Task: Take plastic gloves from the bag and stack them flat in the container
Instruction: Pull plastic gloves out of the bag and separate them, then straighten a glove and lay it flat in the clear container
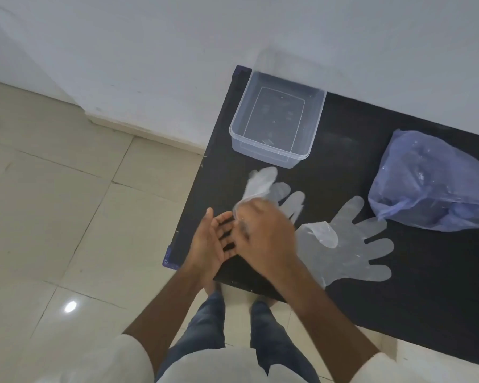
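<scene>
A clear plastic container stands at the far left corner of the black table, with nothing visible inside. A blue-tinted plastic bag lies at the right. My right hand grips a clear plastic glove that lifts and bends up toward the container. My left hand is open, palm up, fingers spread, just left of the right hand. A second clear glove lies flat on the table to the right, its thumb folded over.
The table's left edge runs near my left hand, with pale floor tiles beyond. A white wall stands behind the table. My legs and feet are below the front edge.
</scene>
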